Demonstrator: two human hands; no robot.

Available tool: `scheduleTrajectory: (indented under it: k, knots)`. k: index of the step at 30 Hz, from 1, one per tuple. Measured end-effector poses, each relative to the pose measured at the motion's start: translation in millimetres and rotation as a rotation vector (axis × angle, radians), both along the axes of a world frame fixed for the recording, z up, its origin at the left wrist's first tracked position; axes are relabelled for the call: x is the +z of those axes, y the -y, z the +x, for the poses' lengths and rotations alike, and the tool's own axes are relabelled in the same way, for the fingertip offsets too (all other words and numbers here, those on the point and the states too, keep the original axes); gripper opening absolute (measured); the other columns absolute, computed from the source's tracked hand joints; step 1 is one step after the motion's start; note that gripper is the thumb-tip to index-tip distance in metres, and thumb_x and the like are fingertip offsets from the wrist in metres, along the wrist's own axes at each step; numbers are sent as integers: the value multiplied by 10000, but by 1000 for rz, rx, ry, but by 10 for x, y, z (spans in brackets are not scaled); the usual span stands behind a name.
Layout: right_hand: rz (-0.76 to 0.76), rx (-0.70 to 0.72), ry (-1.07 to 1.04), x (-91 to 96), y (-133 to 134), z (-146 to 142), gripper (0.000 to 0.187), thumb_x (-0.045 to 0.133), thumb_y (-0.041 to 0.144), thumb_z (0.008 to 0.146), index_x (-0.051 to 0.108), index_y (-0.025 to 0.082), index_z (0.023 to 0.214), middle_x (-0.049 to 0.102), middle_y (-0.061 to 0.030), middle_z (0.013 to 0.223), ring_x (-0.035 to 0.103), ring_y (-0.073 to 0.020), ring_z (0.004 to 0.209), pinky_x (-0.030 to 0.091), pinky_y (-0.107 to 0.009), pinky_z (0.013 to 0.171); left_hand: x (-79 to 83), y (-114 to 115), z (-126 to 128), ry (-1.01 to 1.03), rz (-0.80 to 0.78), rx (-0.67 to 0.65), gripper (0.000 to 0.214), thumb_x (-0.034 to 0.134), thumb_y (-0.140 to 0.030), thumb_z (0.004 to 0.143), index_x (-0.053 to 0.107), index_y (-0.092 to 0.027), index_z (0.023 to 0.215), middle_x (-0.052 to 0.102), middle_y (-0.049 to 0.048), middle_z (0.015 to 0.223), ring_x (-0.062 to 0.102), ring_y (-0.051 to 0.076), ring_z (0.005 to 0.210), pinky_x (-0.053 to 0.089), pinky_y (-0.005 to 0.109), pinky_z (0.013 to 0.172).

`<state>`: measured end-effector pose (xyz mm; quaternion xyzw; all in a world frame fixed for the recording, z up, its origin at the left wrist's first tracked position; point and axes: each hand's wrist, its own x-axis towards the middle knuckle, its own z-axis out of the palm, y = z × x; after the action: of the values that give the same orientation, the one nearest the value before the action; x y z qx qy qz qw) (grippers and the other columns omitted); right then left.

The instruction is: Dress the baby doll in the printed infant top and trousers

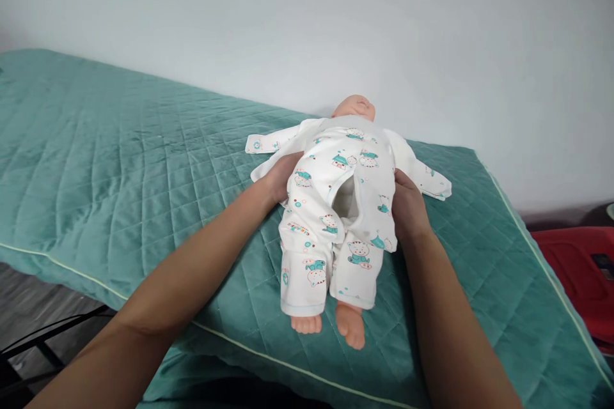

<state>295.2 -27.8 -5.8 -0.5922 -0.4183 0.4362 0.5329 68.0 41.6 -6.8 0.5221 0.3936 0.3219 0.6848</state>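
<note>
Clothed baby doll [336, 163] lying right of centre on quilted bedspread [144, 160] | left hand [284, 177], right hand [411, 201] flanking split-crotch trousers [306, 236], grip hidden, I can't tell | risk: uneven tugging twisting the cloth

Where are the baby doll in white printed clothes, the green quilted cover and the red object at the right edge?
Baby doll in white printed clothes [370, 217], head view: clothing beside the opening.
Green quilted cover [158, 185], head view: bare fabric left of the doll.
Red object [568, 268], head view: flat panel.
</note>
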Motion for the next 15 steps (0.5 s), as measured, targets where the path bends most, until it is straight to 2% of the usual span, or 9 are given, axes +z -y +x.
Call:
scheduleTrajectory:
  k: [4, 8, 11, 15]
  knots:
    - [13, -25, -32, 11, 6, -20, 294, 716, 468, 722, 645, 247, 902, 724, -24, 793, 687, -249, 769, 537, -362, 633, 3, 50, 51, 73, -163, 85, 328, 664, -521, 730, 507, -236, 690, 461, 27, 480, 643, 302, 788, 537, 431, 750]
    - [20, -85, -33, 2, -2, -44, 290, 745, 441, 703, 644, 234, 880, 711, -9, 748, 670, -233, 735, 518, -341, 607, 32, 69, 93, 220, -273, 155, 252, 689, -335, 790, 495, -213, 683, 482, 17, 509, 641, 273, 799, 513, 424, 842]
    - [34, -114, -37, -19, -12, -43, 294, 764, 410, 691, 639, 232, 888, 715, -6, 781, 661, -222, 741, 512, -335, 624, 35, 67, 140, 265, -226, 212, 144, 658, -219, 835, 550, -185, 747, 555, 28, 575, 654, 259, 799, 514, 433, 870]
    - [120, -152, -55, -78, -46, 6, 282, 778, 404, 701, 635, 235, 876, 692, 7, 828, 628, -180, 733, 497, -308, 636, -38, 63, 174, 240, -90, 273, 19, 609, -166, 852, 592, -174, 850, 652, 47, 731, 664, 245, 843, 535, 407, 850]
